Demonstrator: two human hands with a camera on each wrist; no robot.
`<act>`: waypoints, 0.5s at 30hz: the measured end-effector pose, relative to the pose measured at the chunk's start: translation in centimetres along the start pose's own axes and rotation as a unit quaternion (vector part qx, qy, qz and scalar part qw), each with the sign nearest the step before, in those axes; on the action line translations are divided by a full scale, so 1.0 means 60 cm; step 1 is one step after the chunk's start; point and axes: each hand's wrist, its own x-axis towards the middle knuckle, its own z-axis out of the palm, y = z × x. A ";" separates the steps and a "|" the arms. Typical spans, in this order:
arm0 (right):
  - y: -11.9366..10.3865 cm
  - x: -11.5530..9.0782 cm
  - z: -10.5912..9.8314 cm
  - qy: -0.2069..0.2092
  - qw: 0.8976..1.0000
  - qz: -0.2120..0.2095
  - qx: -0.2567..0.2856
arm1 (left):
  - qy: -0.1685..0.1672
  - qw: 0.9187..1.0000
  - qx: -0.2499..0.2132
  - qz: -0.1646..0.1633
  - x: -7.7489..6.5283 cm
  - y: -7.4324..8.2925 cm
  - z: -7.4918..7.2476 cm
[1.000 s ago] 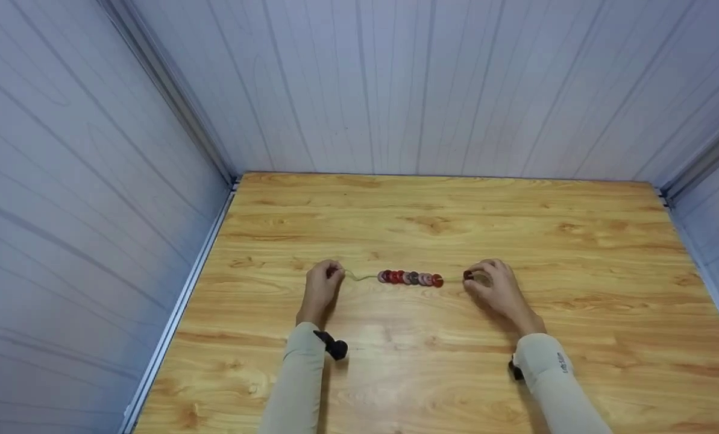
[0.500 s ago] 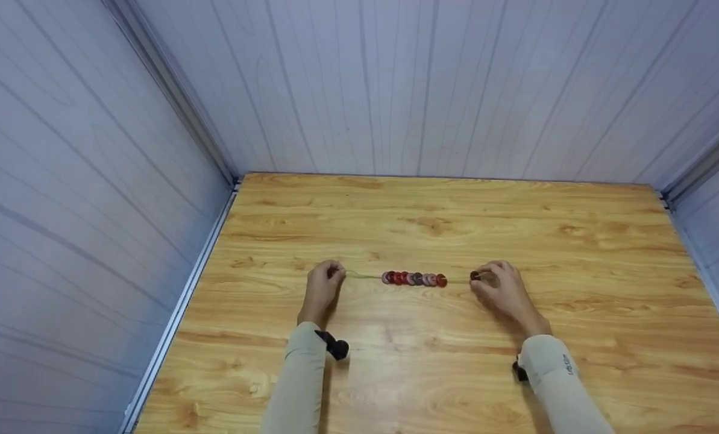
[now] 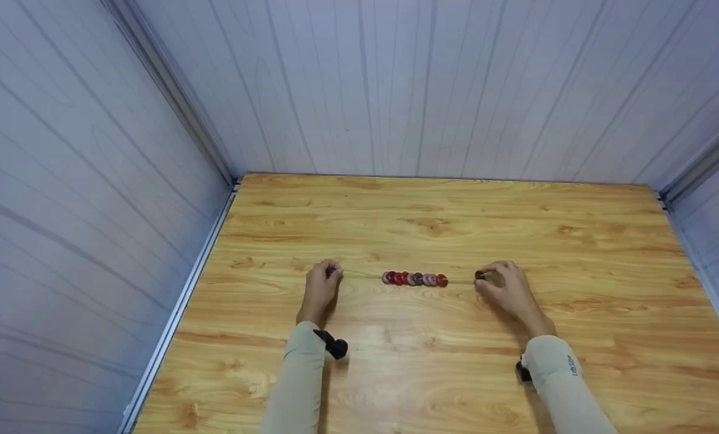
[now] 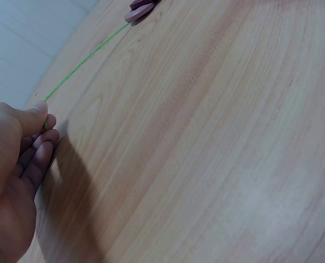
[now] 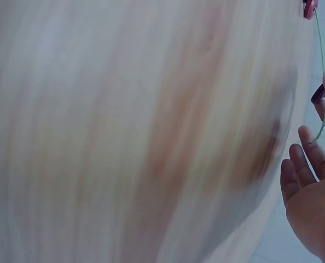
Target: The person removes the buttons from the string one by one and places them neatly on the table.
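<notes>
A row of overlapping round buttons (image 3: pixel 416 279) in red, pink and grey is strung on a thin green string (image 4: pixel 80 64) over the middle of the table. My left hand (image 3: pixel 322 286) pinches the string's left end between thumb and fingertip, left of the row. To the right of the row, my right hand (image 3: pixel 508 292) pinches a dark button (image 5: pixel 318 94) between thumb and forefinger. In the right wrist view the string runs down past this button, its loose tip near the other fingers. Between the hands the string is nearly straight.
The wood-patterned table (image 3: pixel 431 223) is bounded by a white panel wall (image 3: pixel 395 84) behind and another wall (image 3: pixel 82 199) at the left. A black wrist camera (image 3: pixel 335 348) sticks out from the left sleeve.
My right hand has shifted a little to the right with the dark button. The string on the left has gone from wavy to straight, and the button row has slid slightly right.
</notes>
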 end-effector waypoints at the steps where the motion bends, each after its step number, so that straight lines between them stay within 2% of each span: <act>1: 0.001 0.000 -0.001 -0.001 1.000 -0.001 0.000 | 0.001 1.000 -0.001 0.000 0.000 0.000 0.000; 15: 0.013 -0.005 -0.018 -0.007 1.000 0.015 -0.009 | 0.004 1.000 -0.009 -0.002 0.000 -0.001 0.000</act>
